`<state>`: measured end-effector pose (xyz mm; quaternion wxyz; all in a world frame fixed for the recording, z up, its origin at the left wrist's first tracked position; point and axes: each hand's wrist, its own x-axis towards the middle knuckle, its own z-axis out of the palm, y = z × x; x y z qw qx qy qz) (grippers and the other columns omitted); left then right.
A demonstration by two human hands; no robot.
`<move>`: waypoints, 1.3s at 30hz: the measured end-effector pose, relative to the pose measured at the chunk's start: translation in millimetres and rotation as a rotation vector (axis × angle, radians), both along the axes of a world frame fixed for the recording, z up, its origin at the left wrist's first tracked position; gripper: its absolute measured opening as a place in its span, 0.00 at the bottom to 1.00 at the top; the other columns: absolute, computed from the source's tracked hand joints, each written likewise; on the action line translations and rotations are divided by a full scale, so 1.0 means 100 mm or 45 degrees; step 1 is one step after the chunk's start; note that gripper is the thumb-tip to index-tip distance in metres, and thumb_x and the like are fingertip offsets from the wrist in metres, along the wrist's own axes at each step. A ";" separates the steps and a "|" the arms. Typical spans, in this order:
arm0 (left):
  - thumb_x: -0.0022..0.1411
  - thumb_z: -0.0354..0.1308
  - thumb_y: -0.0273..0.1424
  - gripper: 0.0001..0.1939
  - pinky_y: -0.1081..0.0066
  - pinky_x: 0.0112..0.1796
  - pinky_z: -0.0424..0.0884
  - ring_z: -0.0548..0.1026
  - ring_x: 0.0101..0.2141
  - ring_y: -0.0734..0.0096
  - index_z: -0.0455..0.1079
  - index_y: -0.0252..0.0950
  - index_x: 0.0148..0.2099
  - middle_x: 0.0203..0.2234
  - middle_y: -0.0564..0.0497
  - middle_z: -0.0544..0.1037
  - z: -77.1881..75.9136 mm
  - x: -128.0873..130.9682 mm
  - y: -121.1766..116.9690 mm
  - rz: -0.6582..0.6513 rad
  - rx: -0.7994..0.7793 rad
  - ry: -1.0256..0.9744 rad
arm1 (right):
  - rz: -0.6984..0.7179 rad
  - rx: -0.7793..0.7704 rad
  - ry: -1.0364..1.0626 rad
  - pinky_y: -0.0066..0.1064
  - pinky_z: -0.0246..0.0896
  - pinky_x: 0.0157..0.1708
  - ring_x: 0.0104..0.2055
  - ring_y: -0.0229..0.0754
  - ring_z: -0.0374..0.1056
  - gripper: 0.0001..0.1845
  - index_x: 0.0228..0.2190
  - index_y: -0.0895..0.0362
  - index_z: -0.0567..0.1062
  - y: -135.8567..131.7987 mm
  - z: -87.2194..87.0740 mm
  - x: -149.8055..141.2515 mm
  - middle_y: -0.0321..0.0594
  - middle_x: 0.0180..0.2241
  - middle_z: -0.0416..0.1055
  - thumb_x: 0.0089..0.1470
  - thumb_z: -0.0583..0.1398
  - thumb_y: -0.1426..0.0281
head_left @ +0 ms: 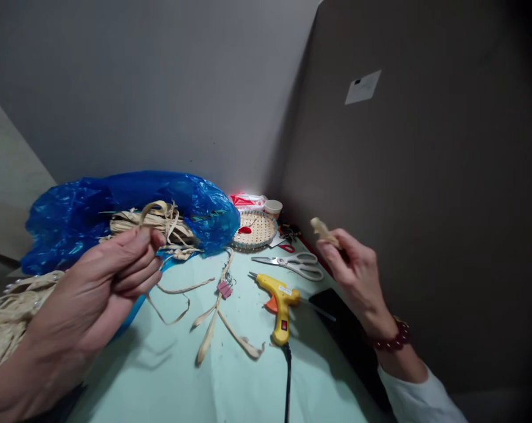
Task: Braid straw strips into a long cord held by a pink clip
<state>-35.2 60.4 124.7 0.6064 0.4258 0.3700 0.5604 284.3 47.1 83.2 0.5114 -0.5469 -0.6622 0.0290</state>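
Observation:
My left hand (pixel 111 270) is closed, pinching a thin strip of dried plant fibre (pixel 154 205) that loops above the fingertips. Raised at the right, my right hand (pixel 356 273) is also closed, on a pale dried fibre piece (pixel 321 228) whose end sticks out past thumb and finger. Between and below the hands lies a fibre braid (pixel 225 267) with a pink binder clip (pixel 224 289) on it and three loose strands (pixel 208 336) fanned out. Behind my left hand, a bundle of dried fibre strips (pixel 127 223) rests in a blue plastic bag (pixel 133 185).
A yellow glue gun (pixel 280 294) with a black cord and white-handled scissors (pixel 297 262) lie on the pale green tabletop (pixel 177 370). Further back are a round woven basket (pixel 259 232) and a small cup (pixel 273 207). Grey panels enclose the back and right.

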 end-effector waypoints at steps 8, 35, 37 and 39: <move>0.68 0.43 0.30 0.19 0.82 0.15 0.52 0.41 0.17 0.79 0.72 0.33 0.31 0.15 0.61 0.48 -0.03 0.12 -0.05 -0.064 0.057 0.091 | 0.072 -0.174 -0.639 0.49 0.58 0.47 0.50 0.55 0.62 0.16 0.45 0.59 0.73 0.10 -0.19 -0.08 0.54 0.48 0.68 0.57 0.56 0.66; 0.62 0.45 0.51 0.24 0.73 0.23 0.50 0.54 0.21 0.72 0.65 0.38 0.26 0.18 0.58 0.55 -0.54 0.10 -0.59 -0.669 -0.188 1.114 | 0.928 -0.516 1.641 0.26 0.63 0.27 0.22 0.32 0.61 0.07 0.31 0.57 0.71 -0.07 -0.22 -0.85 0.31 0.20 0.61 0.59 0.57 0.66; 0.64 0.42 0.49 0.24 0.73 0.25 0.55 0.58 0.21 0.71 0.66 0.39 0.27 0.16 0.58 0.56 -0.58 0.07 -0.61 -0.696 -0.140 1.237 | 0.881 -0.468 1.618 0.21 0.53 0.20 0.19 0.30 0.51 0.07 0.32 0.57 0.71 -0.08 -0.17 -0.82 0.28 0.19 0.53 0.59 0.57 0.66; 0.66 0.39 0.46 0.24 0.73 0.28 0.60 0.63 0.23 0.70 0.66 0.40 0.27 0.18 0.57 0.61 -0.63 0.01 -0.57 -0.613 -0.022 1.396 | 0.726 -0.337 1.489 0.20 0.44 0.17 0.18 0.29 0.43 0.08 0.33 0.57 0.72 -0.10 -0.07 -0.69 0.27 0.19 0.48 0.59 0.57 0.65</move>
